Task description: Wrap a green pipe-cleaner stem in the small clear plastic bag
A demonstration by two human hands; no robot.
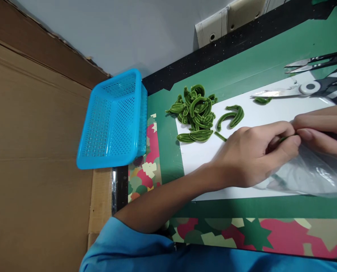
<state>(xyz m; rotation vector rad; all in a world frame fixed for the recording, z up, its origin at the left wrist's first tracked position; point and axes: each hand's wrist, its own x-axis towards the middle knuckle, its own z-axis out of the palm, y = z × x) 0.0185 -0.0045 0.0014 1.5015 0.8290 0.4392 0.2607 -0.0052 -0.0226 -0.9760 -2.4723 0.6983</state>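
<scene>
My left hand is closed in a pinch, with a bit of green pipe cleaner showing between thumb and fingers. Against its fingertips presses my right hand, also pinched at the same spot; the fingers hide most of the piece. Beneath both hands lies a clear plastic bag on a white sheet. A heap of bent, looped green pipe cleaners sits on the sheet's left end. Two curved pipe cleaner pieces rest between the heap and my left hand.
Scissors with black-and-white handles lie at the right over the sheet, near a small green piece. Behind them are pliers-like cutters. A blue plastic basket stands left, beside a cardboard panel. A wall borders the table's back.
</scene>
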